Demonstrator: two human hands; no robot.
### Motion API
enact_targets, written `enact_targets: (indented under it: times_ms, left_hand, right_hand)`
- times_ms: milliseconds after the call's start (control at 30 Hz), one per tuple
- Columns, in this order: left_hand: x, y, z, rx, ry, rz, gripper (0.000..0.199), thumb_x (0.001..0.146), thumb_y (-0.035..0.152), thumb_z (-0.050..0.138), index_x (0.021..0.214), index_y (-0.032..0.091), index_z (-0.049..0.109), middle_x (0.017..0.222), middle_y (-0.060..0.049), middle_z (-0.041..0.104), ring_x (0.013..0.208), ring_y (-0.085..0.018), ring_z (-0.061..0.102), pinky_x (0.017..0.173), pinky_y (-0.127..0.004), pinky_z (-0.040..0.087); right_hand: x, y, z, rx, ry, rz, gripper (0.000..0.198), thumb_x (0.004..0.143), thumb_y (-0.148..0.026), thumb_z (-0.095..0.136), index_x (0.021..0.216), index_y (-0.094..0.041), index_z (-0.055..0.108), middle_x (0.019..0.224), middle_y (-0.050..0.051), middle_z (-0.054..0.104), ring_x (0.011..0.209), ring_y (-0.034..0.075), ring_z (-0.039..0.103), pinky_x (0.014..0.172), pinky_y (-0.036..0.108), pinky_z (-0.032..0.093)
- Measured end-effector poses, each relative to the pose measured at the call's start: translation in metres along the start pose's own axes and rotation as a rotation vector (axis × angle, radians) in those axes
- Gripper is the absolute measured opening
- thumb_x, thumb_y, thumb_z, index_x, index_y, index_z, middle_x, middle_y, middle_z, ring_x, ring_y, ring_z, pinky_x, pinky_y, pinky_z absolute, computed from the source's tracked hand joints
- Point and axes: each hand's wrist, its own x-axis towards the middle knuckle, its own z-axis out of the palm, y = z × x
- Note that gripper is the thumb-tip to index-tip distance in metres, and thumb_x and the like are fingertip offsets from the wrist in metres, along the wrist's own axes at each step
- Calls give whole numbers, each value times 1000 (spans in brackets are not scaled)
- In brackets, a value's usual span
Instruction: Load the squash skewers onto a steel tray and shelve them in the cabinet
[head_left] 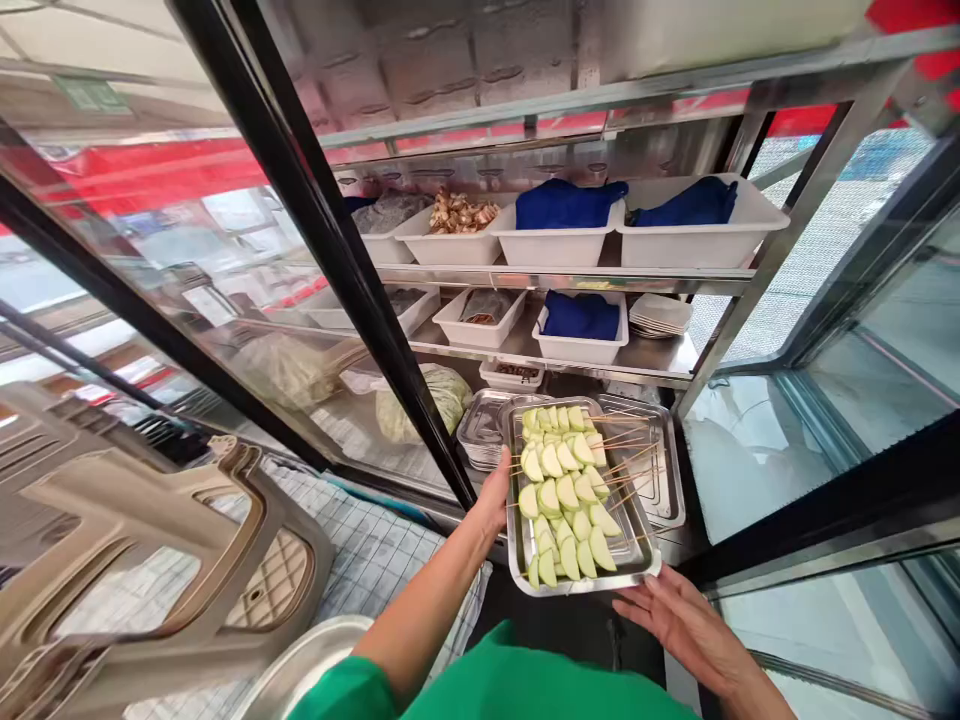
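A shiny metal tray (630, 545) is held in front of me, carrying several wooden skewers threaded with pale green half-moon vegetable slices (566, 490). My left hand (493, 495) grips its left rim, the fingers partly hidden beneath. At the near right corner, my right hand (671, 612) holds the tray with the thumb at the rim and fingers under the edge. The bare skewer ends point right. Just beyond, a second metal tray (667, 490) and a stack of metal trays (482, 430) rest on the bottom level.
Metal shelves ahead hold white tubs (559, 245), some with blue cloths (577, 318), one with mushroom-like pieces (461, 212). White plates (660, 315) are stacked at right. Glass doors with black frames (322, 230) flank me. A beige plastic chair (180, 540) stands left, near a round metal bowl (307, 660).
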Motion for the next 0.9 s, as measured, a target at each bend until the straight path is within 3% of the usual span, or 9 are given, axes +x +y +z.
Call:
enact_targets:
  times_ms: [167, 400, 633, 900]
  left_hand:
    - [-3, 15, 15, -13, 30, 27, 62, 75, 61, 60, 109, 10, 62, 97, -16, 70, 88, -26, 68, 76, -36, 56]
    - [0, 36, 26, 20, 76, 154, 63, 71, 65, 62, 106, 12, 64, 99, -15, 70, 90, -26, 67, 78, -35, 55]
    - [6, 65, 41, -107, 138, 162, 57, 81, 58, 55, 109, 9, 62, 92, -15, 71, 85, -27, 68, 79, -39, 54]
    - [7, 84, 49, -154, -55, 110, 63, 87, 62, 36, 116, 12, 60, 99, -14, 70, 92, -29, 66, 85, -44, 52]
  right_hand:
    - [19, -6, 25, 25, 98, -114, 10, 77, -25, 73, 79, -17, 66, 102, 5, 69, 102, 22, 62, 99, 43, 47]
    - [42, -34, 33, 2, 136, -128, 23, 65, -22, 82, 80, -17, 65, 98, 4, 69, 105, 23, 61, 96, 39, 51]
    - [69, -66, 46, 3, 157, -111, 25, 61, -18, 83, 76, -19, 63, 91, 2, 70, 94, 23, 65, 86, 34, 57]
    - [88, -84, 58, 20, 148, -137, 28, 57, -19, 85, 69, -18, 60, 83, 1, 70, 92, 23, 66, 84, 35, 57]
